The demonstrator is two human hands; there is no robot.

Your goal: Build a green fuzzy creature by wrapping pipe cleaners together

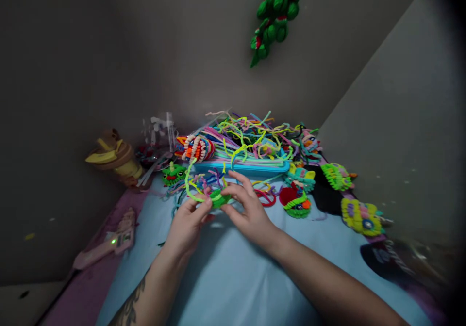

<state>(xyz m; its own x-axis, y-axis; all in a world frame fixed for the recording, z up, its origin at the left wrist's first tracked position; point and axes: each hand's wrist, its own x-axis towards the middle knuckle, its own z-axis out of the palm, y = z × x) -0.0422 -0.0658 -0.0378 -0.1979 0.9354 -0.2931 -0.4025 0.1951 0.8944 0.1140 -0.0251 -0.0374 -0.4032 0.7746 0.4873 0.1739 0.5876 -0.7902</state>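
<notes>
My left hand [188,222] and my right hand [246,208] meet over a light blue cloth [225,277]. Both pinch a small green pipe-cleaner piece [220,199] between thumb and fingertips. A yellow-green pipe cleaner [189,183] loops up and to the left from that piece. The right hand's other fingers are spread above it. Just behind the hands lies a blue tray [251,168] heaped with loose coloured pipe cleaners.
Finished pipe-cleaner figures lie around: a red and green one [295,201], green ones [337,175], a yellow one [361,217], a small green one [174,173]. A pink glue gun [109,244] lies at left, a brown-yellow toy [114,157] beyond it. A green decoration [276,13] hangs on the wall.
</notes>
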